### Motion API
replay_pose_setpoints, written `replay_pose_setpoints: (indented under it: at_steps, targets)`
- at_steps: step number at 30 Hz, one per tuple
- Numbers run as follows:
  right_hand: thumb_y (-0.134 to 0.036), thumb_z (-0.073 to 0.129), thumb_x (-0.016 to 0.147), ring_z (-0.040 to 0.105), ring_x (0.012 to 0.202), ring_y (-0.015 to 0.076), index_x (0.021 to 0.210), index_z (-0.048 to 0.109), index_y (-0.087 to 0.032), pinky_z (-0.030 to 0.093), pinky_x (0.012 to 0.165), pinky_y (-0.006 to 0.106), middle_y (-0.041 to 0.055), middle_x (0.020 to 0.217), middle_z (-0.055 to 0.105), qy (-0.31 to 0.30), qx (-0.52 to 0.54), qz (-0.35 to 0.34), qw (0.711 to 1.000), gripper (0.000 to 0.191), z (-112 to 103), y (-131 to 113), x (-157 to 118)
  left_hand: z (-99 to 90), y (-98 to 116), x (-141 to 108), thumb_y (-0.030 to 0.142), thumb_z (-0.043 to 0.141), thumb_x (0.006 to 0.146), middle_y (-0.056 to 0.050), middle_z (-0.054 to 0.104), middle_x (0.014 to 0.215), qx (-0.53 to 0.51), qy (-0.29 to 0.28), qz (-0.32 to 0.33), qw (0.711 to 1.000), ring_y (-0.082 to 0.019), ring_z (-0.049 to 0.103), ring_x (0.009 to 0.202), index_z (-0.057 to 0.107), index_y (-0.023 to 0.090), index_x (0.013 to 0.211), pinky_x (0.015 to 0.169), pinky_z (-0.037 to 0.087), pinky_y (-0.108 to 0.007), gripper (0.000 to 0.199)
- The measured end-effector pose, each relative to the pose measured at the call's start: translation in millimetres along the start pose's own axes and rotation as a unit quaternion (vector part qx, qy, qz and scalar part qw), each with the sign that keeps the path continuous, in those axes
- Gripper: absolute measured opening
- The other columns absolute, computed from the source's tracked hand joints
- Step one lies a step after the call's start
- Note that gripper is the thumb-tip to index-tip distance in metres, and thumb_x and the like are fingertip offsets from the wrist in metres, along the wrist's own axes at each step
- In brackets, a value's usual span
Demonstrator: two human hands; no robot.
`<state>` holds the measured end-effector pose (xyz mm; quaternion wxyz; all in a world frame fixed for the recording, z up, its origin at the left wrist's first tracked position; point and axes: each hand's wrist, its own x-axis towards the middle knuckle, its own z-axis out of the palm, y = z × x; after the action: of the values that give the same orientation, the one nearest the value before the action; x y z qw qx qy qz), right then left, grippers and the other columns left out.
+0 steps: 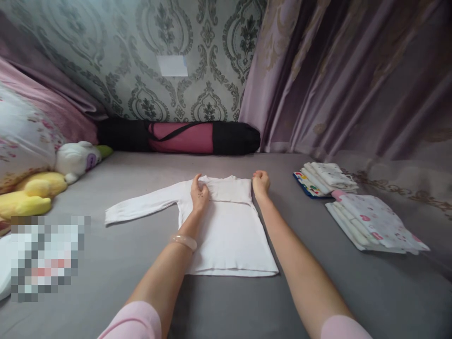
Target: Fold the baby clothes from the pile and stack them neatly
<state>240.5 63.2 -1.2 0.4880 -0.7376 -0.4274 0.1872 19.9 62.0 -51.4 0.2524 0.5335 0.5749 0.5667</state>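
Observation:
A white long-sleeved shirt point(231, 235) lies flat on the grey sheet. Its left sleeve stretches out to the left, while the other sleeve is folded across the upper chest. My left hand point(200, 192) rests on the shirt near the collar, at the end of the folded sleeve, with thumb and fingers apart. Beside the right shoulder edge, my right hand point(261, 182) has its fingers curled closed; whether they pinch any cloth is hidden.
Two stacks of folded clothes point(326, 179) point(383, 223) lie at the right. A black and maroon long bag point(183, 137) runs along the wall. Plush toys point(76, 160) and a blurred-out package point(51, 259) are at the left. Curtains hang behind.

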Motion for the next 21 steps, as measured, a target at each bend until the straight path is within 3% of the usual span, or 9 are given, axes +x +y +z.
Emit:
replay_pose_setpoints:
  at_steps: [2,4,8,11,15,19,21]
  targets:
    - [-0.018,0.034,0.091,0.061,0.109,0.0215,0.116,0.06,-0.011,0.044,0.093,0.031,0.0155,0.114,0.066,-0.005,-0.055,-0.027,0.998,0.036,6,-1,-11,0.7,0,0,0.017,0.047,0.08,-0.008,0.062,0.112,-0.004,-0.004,0.01,1.0,-0.021,0.057,0.103,0.053,0.02,0.127,0.093,0.046,-0.034,0.047]
    - [-0.015,0.035,0.092,0.055,0.118,0.0225,0.121,0.059,-0.01,0.039,0.101,0.033,0.0167,0.122,0.063,-0.05,-0.134,-0.09,0.986,0.038,17,-5,-26,1.5,-2,0,0.017,0.047,0.08,-0.009,0.061,0.117,-0.012,-0.009,0.016,1.0,-0.022,0.057,0.106,0.053,0.02,0.126,0.096,0.045,-0.036,0.047]
    - [-0.022,0.035,0.097,0.032,0.14,0.0255,0.139,0.045,-0.008,0.022,0.114,0.041,0.0179,0.147,0.043,-0.161,-0.276,-0.203,0.926,0.045,37,-9,-56,2.8,-7,3,0.015,0.045,0.082,-0.008,0.062,0.112,-0.023,-0.002,0.036,0.999,-0.021,0.058,0.106,0.057,0.019,0.121,0.097,0.045,-0.037,0.041]
    - [-0.035,0.033,0.099,0.014,0.146,0.0292,0.149,0.029,-0.004,0.01,0.117,0.048,0.0178,0.158,0.022,-0.2,-0.337,-0.194,0.899,0.058,45,-6,-69,3.2,-6,4,0.011,0.042,0.084,-0.011,0.062,0.113,0.02,0.016,0.069,0.997,-0.023,0.057,0.111,0.06,0.017,0.115,0.1,0.043,-0.038,0.037]
    - [-0.043,0.023,0.1,0.007,0.148,0.0286,0.152,0.02,-0.001,0.005,0.117,0.049,0.0167,0.161,0.01,-0.225,-0.362,-0.176,0.887,0.066,48,-3,-73,3.9,5,-4,0.017,0.046,0.089,-0.015,0.051,0.135,0.16,0.036,0.146,0.976,-0.028,0.044,0.129,0.064,0.019,0.112,0.109,0.032,-0.046,0.029]
    - [-0.045,0.017,0.1,0.004,0.148,0.0266,0.153,0.017,-0.003,0.003,0.117,0.048,0.0147,0.161,0.007,-0.237,-0.374,-0.163,0.882,0.068,49,-3,-72,6.5,15,-15,0.022,0.041,0.095,-0.009,0.061,0.127,0.266,-0.118,0.274,0.917,-0.024,0.048,0.127,0.062,0.023,0.115,0.113,0.024,-0.048,0.029]
    - [-0.045,0.016,0.1,0.005,0.148,0.0262,0.153,0.017,-0.004,0.003,0.117,0.048,0.0143,0.161,0.007,-0.231,-0.377,-0.166,0.882,0.068,49,-3,-72,8.6,15,-16,0.021,0.04,0.095,-0.011,0.064,0.122,0.302,-0.179,0.278,0.894,-0.023,0.055,0.12,0.06,0.02,0.118,0.11,0.031,-0.044,0.031]
